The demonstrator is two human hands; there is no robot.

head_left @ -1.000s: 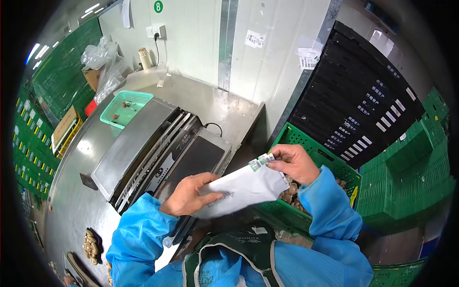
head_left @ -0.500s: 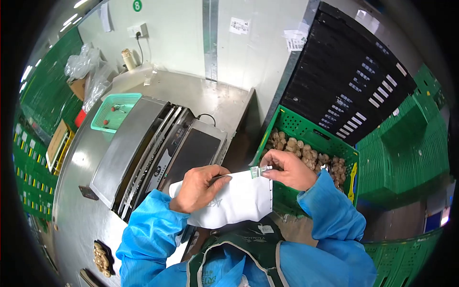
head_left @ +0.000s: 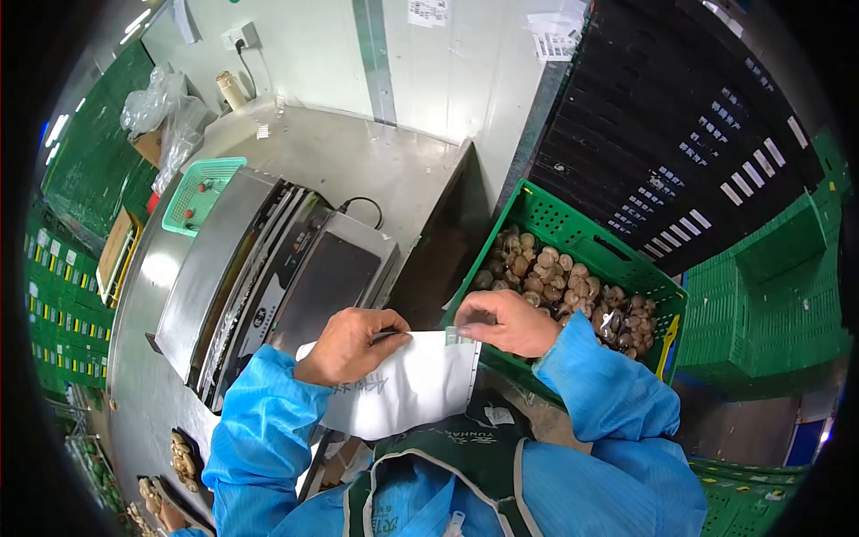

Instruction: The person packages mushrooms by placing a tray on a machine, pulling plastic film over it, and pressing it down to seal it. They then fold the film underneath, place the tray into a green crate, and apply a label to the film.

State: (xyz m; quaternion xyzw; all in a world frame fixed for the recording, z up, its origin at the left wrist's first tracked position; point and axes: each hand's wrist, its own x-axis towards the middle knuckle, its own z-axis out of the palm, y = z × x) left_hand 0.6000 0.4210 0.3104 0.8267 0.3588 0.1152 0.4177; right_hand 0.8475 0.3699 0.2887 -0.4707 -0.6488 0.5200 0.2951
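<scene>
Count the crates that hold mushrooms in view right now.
1: the green crate of mushrooms just beyond the right hand, right of the steel table. Others stacked at far right show no contents.

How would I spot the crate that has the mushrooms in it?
Start at the tall black stack on the right. At its foot, beside the steel table, sits a green crate, just beyond the right hand. It is the only crate showing brown mushrooms; the other green crates are stacked.
</scene>
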